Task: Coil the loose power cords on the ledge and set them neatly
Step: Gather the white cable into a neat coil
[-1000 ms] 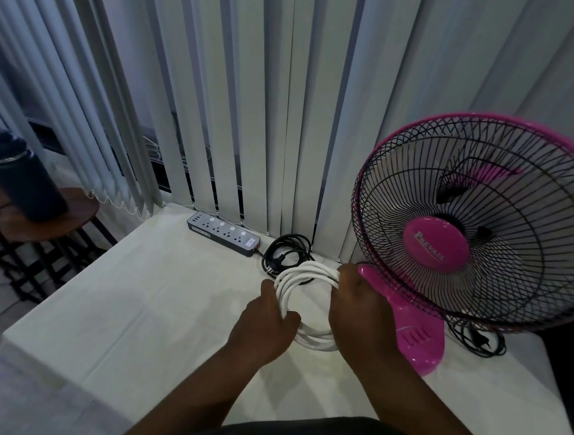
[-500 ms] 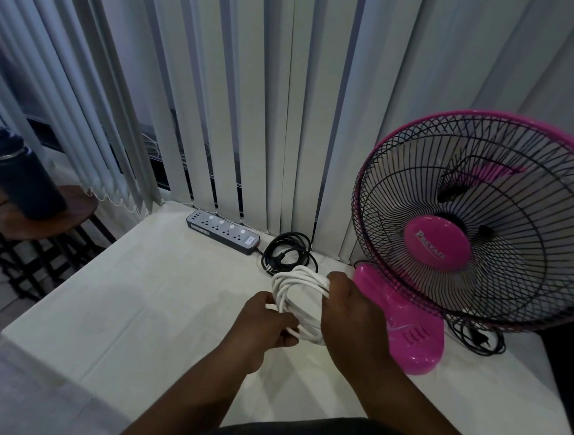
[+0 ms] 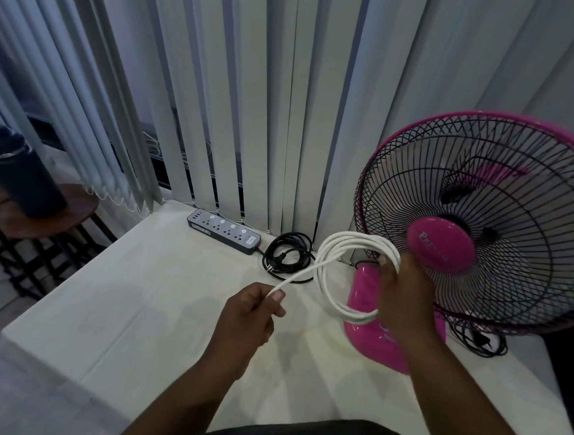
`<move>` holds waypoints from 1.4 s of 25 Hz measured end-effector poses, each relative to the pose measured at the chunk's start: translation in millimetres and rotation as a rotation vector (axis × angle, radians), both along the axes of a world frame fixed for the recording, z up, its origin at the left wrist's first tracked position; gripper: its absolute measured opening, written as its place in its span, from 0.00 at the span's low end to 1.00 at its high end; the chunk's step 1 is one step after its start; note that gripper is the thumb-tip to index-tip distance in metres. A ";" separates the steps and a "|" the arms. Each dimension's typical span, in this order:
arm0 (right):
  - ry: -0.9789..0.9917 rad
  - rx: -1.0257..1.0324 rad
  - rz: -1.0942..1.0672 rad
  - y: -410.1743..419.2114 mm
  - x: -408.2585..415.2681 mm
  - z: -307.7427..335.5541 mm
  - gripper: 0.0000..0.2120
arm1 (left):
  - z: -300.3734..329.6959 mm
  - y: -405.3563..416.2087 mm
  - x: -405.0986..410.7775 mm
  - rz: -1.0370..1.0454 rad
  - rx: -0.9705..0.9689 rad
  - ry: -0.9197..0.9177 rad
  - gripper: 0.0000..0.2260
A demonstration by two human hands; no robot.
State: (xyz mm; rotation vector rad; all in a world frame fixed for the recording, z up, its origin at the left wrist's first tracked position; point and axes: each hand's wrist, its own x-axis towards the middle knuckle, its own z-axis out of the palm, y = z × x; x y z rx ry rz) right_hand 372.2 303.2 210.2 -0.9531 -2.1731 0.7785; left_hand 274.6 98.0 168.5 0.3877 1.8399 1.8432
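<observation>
A white power cord [image 3: 325, 275] is wound into a coil of several loops, held up above the pale ledge [image 3: 154, 310]. My right hand [image 3: 406, 295] grips the coil's right side, in front of the fan. My left hand [image 3: 250, 314] pinches the cord's free end, which runs taut up to the coil. A black cord [image 3: 286, 255] lies coiled on the ledge by the blinds, its plug showing, joined to a grey power strip [image 3: 224, 231]. Another black cord [image 3: 478, 339] lies bunched behind the fan's base.
A pink table fan [image 3: 483, 232] stands on the ledge at right, its base under my right hand. Vertical blinds [image 3: 254, 94] hang along the back. A dark bottle [image 3: 17, 175] stands on a round wooden side table [image 3: 48, 215] off the ledge's left edge.
The white coil has risen off the ledge and opened into a wider ring. My left hand let go of the loops, drew back to the left and now pinches the free end.
</observation>
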 end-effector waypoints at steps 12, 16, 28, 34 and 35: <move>0.364 -0.636 0.159 -34.4 -6.3 6.0 0.09 | -11.7 11.9 11.8 -0.022 -0.090 0.343 0.08; 0.316 -0.436 0.057 -41.2 -9.6 -4.6 0.05 | -1.4 20.7 22.0 0.073 0.084 -0.025 0.07; 0.333 -0.437 0.166 -72.8 -9.9 -9.8 0.05 | 5.8 5.5 15.3 -0.033 0.214 -0.199 0.08; 0.458 -1.142 0.105 -72.5 -13.1 6.4 0.06 | 12.4 -12.5 8.9 -0.243 0.307 -0.077 0.09; 0.451 -1.196 0.095 -73.3 -12.1 7.7 0.06 | 13.1 -14.6 7.9 -0.257 0.303 -0.052 0.09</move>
